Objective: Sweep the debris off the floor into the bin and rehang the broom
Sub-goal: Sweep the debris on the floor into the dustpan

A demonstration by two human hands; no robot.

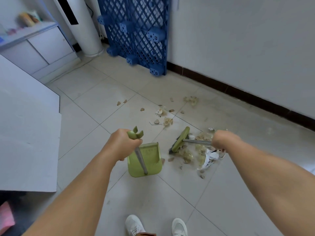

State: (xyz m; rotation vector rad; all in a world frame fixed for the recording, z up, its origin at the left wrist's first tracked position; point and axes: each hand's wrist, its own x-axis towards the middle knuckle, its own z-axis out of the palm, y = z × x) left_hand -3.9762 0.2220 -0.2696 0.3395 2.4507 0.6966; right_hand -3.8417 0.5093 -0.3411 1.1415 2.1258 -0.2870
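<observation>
My left hand (123, 143) grips the long handle of a green dustpan (144, 160), whose pan rests on the tiled floor in front of me. My right hand (221, 140) grips the metal handle of a green broom (180, 141); its head stands on the floor just right of the dustpan. A pile of debris (197, 154), made of shells, scraps and crumpled white paper, lies beside and under the broom head. More scattered debris (163, 114) lies farther off toward the wall.
A blue plastic pallet (136, 31) leans on the white wall at the back. A white standing unit (81, 26) and a cabinet (34, 46) are at the left rear. A white tabletop (25, 125) edges the left side. My white shoes (134, 225) show at the bottom.
</observation>
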